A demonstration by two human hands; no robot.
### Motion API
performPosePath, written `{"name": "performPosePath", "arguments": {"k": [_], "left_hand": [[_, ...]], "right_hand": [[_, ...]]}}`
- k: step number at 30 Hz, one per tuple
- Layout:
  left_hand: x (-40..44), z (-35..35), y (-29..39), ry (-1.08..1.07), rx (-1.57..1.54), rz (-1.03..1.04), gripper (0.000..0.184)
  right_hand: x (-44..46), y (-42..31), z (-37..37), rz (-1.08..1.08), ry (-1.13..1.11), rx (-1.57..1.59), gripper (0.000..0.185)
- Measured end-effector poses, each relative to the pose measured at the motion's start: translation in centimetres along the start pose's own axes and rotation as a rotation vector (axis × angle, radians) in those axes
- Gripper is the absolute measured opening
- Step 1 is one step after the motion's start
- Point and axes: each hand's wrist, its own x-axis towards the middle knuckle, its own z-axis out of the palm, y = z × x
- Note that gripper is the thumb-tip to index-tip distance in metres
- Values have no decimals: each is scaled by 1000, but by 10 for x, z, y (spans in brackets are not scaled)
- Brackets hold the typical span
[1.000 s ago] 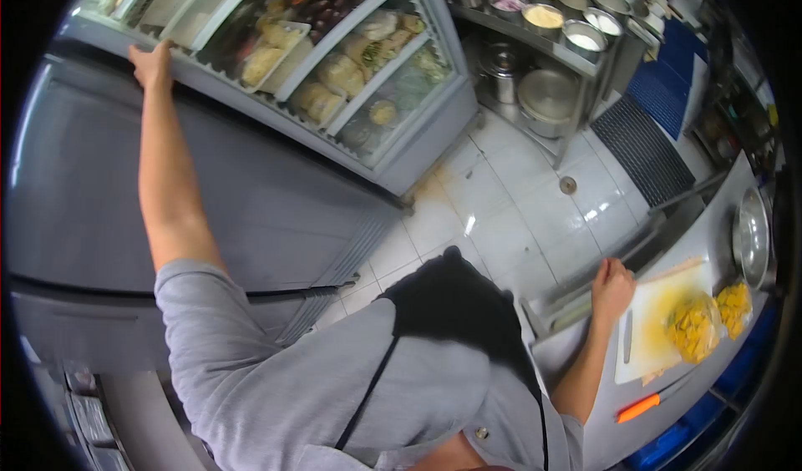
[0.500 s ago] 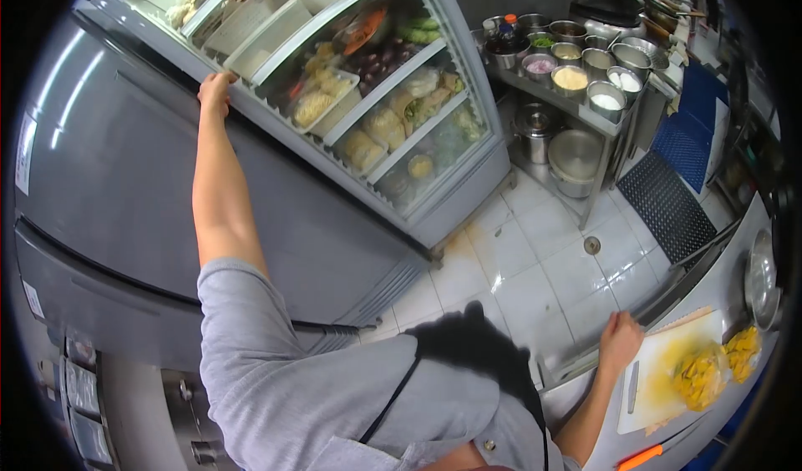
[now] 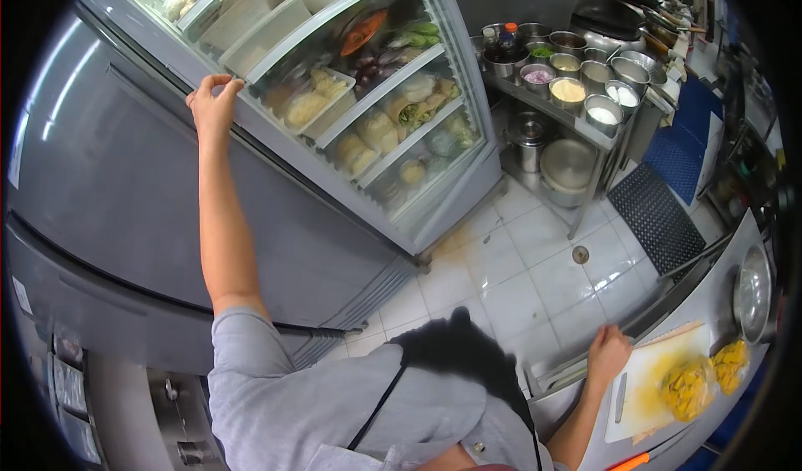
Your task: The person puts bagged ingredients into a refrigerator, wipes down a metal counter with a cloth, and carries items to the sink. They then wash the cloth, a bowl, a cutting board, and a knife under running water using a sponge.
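My left hand [image 3: 214, 105] is at the left edge of a glass fridge door [image 3: 324, 141], with its fingers bent and its thumb towards the glass. Behind the misted glass, shelves hold bagged vegetables, a pale tub [image 3: 326, 108] and dark purple produce. My right hand [image 3: 609, 355] is loosely curled at the edge of the steel counter, and I see nothing in it. Beside it lies a white cutting board [image 3: 638, 392], stained yellow, with clear bags of yellow pieces [image 3: 688, 387] on and next to it. A knife with an orange handle [image 3: 632, 462] lies nearer me.
A steel stand [image 3: 576, 124] holds several metal pots of ingredients and bottles. A metal bowl [image 3: 753, 294] is at the counter's right end. Black matting [image 3: 656, 220] covers part of the tiled floor [image 3: 522, 296]. A grey cabinet [image 3: 125, 179] stands to the left.
The view has shifted slightly. My left hand has turned at the door's edge, its thumb now pointing towards the glass. The right hand stays curled by the board.
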Motion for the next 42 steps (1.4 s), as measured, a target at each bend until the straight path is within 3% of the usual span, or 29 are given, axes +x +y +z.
{"name": "performPosePath", "arguments": {"k": [5, 8, 11, 15, 17, 19, 21, 24, 27, 33, 41, 42], "left_hand": [[-57, 2, 30, 203, 18, 203, 34], [-94, 13, 46, 277, -15, 445, 33], [-136, 33, 74, 293, -237, 627, 37], [-184, 71, 73, 178, -123, 983, 44], [-194, 93, 74, 222, -175, 1227, 36], [-201, 104, 98, 233, -264, 1342, 20], [-203, 106, 127, 157, -360, 1457, 15], [-216, 109, 160, -143, -172, 1602, 17], [-229, 130, 189, -56, -198, 1716, 24], [-243, 173, 253, 113, -311, 1719, 31], [-250, 220, 286, 45, -401, 1789, 31], [-254, 233, 291, -2, -451, 1816, 32]], "right_hand": [[-2, 0, 1, -11, 3, -13, 13], [-2, 1, 1, -19, 9, -34, 13], [-1, 1, 2, -24, 7, -36, 13], [-1, 1, 3, -15, -2, -50, 14], [-2, 2, 6, -8, 5, -31, 16], [0, 0, 4, 1, 3, -19, 18], [0, -6, -1, 18, -8, -15, 17], [0, -4, 3, 8, 5, -28, 18], [-1, -10, -3, 29, 11, -56, 17], [-2, -1, 9, 22, 90, -37, 15], [-1, 1, 16, 86, 97, -56, 16], [-2, 5, 23, 36, 198, -79, 14]]}}
